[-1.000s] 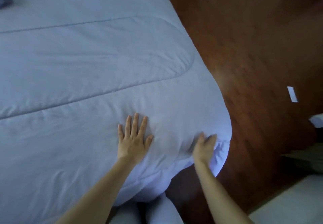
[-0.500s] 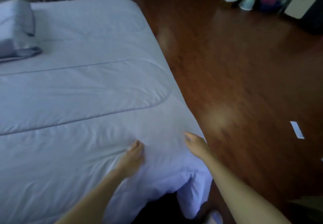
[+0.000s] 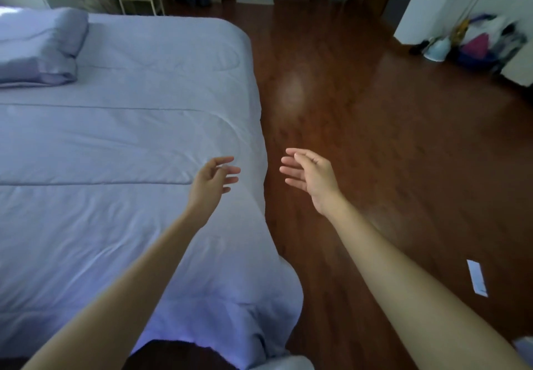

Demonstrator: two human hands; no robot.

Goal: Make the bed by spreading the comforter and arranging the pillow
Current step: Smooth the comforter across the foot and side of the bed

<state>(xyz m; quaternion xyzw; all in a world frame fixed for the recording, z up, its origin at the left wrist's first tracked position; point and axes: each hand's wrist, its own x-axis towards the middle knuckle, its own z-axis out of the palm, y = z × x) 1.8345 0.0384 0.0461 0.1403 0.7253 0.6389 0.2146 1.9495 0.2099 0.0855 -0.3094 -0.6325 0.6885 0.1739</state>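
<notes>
Two hands, left (image 3: 212, 180) and right (image 3: 310, 174), are held open and empty at mid-frame. The comforter (image 3: 129, 144) is spread flat over the bed; spreading seems done. The pillow (image 3: 40, 49), upper left, probably needs arranging next.
</notes>
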